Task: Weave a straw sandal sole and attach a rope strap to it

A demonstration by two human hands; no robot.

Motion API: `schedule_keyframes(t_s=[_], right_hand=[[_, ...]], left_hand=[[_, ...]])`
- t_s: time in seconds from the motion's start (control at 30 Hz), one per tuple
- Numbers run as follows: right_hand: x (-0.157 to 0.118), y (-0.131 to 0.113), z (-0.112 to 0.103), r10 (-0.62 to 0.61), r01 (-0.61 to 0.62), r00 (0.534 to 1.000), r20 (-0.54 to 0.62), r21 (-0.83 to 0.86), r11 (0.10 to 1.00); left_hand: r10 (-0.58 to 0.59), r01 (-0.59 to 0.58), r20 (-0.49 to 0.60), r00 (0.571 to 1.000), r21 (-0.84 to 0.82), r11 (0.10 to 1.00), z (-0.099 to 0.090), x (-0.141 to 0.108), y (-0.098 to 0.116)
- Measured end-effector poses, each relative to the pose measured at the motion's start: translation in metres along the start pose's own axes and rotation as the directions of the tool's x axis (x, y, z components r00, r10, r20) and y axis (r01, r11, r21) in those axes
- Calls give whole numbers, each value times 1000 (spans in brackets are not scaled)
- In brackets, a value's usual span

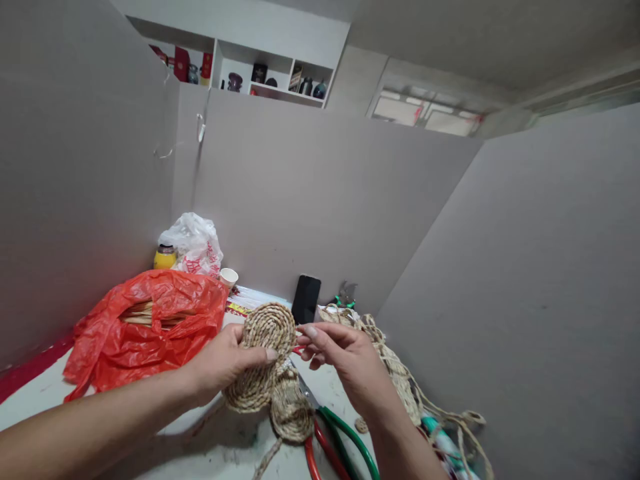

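Two bare hands are at work over the table [220, 447]. The left hand [225, 363] grips the braided coil [270, 323], thumb pressed flat on its face and fingers behind. The coil is an elongated oval, held up and tilted, between the two hands. The right hand [345, 347] is at the coil's right edge, thumb and forefinger drawn together, other fingers curled; whether they pinch anything cannot be told. A smaller coil [293, 417] shows just below the first, a loose braided end trailing toward the near side. Beside it, green handles [355, 437] and red handles [327, 447] lie on the table, partly covered. Beyond the hands, a phone [306, 299] leans, dark screen outward, near the partition [310, 187]; pliers [346, 295] with green grips are to its right. Rope [400, 380] is heaped along the right side. To the left sits a red bag [165, 333] with tan material showing through its opening. Behind it are a yellow jar [165, 258], a white bag [193, 240] and a paper cup [229, 277].
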State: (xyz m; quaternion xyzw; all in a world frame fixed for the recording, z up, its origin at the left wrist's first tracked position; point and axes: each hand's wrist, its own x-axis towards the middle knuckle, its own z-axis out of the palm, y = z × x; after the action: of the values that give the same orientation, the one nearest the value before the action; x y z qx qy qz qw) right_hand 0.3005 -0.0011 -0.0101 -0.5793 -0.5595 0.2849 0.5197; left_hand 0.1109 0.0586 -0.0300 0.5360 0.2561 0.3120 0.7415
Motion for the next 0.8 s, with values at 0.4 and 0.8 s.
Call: schedule_keyframes(t_s=[0.4,0.8], right_hand=[[-9,-7,5,0,-12,998,58,220,975],[-5,-9,-8,-24,28,999,-28,141,990]], left_hand=[[21,-25,151,988,24,999,3,-6,0],[28,-38,118,993,87,996,-17,6,17]])
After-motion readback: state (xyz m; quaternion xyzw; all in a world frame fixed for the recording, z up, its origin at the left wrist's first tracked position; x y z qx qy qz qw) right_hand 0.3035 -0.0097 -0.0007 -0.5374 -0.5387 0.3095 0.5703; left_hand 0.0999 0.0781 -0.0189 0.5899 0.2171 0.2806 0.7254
